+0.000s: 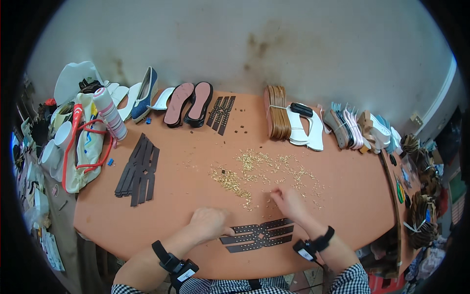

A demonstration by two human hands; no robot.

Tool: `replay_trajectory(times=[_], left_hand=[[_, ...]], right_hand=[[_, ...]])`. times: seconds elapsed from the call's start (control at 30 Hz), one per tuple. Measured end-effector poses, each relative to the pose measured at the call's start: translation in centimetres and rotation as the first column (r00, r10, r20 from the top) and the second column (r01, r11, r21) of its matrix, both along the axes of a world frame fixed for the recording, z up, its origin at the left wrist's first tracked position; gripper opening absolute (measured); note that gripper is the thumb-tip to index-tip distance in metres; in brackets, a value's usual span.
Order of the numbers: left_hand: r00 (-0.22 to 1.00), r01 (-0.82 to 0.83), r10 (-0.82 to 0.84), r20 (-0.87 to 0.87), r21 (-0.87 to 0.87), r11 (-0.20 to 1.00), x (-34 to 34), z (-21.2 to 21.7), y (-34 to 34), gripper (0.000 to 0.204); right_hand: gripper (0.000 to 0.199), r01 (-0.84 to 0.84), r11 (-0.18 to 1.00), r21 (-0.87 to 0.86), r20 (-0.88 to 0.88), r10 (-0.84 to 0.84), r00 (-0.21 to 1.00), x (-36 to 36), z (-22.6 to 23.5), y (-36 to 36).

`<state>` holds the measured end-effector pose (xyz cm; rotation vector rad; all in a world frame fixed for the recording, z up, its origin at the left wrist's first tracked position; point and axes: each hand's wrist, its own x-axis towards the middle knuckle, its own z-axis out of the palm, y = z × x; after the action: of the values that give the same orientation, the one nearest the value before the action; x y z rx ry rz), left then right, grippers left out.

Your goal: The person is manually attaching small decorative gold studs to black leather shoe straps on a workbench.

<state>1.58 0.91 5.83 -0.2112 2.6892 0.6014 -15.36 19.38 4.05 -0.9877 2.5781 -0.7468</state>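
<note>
Head view — a grey wall (205, 44) with brown smudges spans the back, and below it stretches the orange-brown tabletop (352, 176). At the left edge slumps a white bag (89, 147) with red cords, and just to its right lies a fanned stack of plain dark slotted pieces (133, 171). Now the near edge: one studded dark piece (254, 235) lies flat between the wrists, its slotted ends pointing left and right. Along the back, two pink-topped black soles (180, 104) lean side by side, well left of a tied bundle of brown soles (277, 115). Here's the left hand (210, 223), fingers curled, a digit touching the piece's left end; whether it grips, I can't tell. And the right hand (290, 203) — raised near the piece's far side, fingertips bunched, contents too small to make out. Smallest of all, gold studs (229, 181) scatter across mid-table, just beyond both hands.
</note>
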Motion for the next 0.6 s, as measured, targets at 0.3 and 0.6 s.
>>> replay_trajectory(times=[0.3, 0.6], left_hand=[[0.999, -0.006, 0.008, -0.050, 0.032, 0.999, 0.2, -0.3, 0.1, 0.044], [0.995, -0.006, 0.008, -0.099, 0.027, 1.000, 0.5, -0.5, 0.0, 0.044]], right_hand=[[0.013, -0.097, 0.995, 0.011, -0.246, 0.096, 0.964, -3.4, -3.0, -3.4], [0.016, -0.104, 0.940, 0.326, -0.268, 0.198, 0.943, -3.0, -2.0, -4.2]])
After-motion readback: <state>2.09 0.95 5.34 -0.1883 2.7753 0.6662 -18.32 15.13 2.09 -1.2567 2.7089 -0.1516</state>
